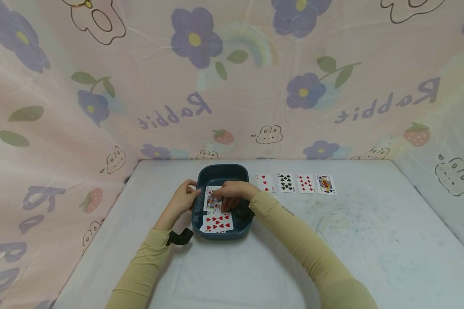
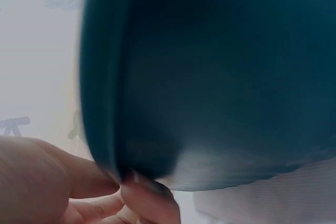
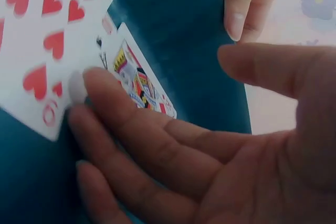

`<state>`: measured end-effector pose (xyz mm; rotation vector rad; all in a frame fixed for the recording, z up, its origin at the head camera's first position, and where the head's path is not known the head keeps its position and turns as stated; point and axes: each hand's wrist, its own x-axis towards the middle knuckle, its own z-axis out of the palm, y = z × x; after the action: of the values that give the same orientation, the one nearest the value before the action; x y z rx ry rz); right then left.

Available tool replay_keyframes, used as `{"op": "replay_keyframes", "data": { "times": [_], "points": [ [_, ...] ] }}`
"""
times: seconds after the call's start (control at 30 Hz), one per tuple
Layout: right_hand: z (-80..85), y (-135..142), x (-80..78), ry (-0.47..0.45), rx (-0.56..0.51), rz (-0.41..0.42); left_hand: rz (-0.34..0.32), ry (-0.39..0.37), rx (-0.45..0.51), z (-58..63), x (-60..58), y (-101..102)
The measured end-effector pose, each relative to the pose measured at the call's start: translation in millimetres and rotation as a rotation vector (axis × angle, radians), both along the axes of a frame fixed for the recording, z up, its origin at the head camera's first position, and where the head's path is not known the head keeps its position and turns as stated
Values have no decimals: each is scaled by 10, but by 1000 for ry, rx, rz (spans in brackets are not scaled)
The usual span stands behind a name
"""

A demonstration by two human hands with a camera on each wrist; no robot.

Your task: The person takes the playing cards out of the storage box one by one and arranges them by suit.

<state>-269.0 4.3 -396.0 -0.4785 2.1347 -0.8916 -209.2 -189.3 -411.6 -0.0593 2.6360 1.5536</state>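
Observation:
My left hand (image 1: 183,198) pinches the left rim of a dark blue tray (image 1: 223,168); in the left wrist view thumb and fingers (image 2: 149,198) meet over that rim. Inside the tray, my right hand (image 3: 210,145) reaches down over playing cards, its thumb well apart from the other fingers. Its fingertips are right at the corner of a hearts number card (image 1: 218,222), which overlaps other cards. A red-suited face card (image 1: 212,198) lies beyond it, partly covered by this hand in the head view.
Right of the tray, a row of face-up cards lies on the white tabletop: a hearts card (image 1: 265,183), a clubs card (image 1: 286,183), a diamonds card (image 1: 306,183) and a face card (image 1: 326,184). A printed curtain (image 1: 239,86) stands behind the table and at its sides.

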Motion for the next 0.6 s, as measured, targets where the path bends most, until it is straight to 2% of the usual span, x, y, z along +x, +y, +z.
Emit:
{"op": "replay_keyframes", "data": {
  "times": [0.3,0.6],
  "points": [
    [28,10,-4,-55,-96,2,8,-1,-8,20,4,19],
    [-5,8,-8,-75,-97,-24,11,-9,18,28,23,23]
  ]
}}
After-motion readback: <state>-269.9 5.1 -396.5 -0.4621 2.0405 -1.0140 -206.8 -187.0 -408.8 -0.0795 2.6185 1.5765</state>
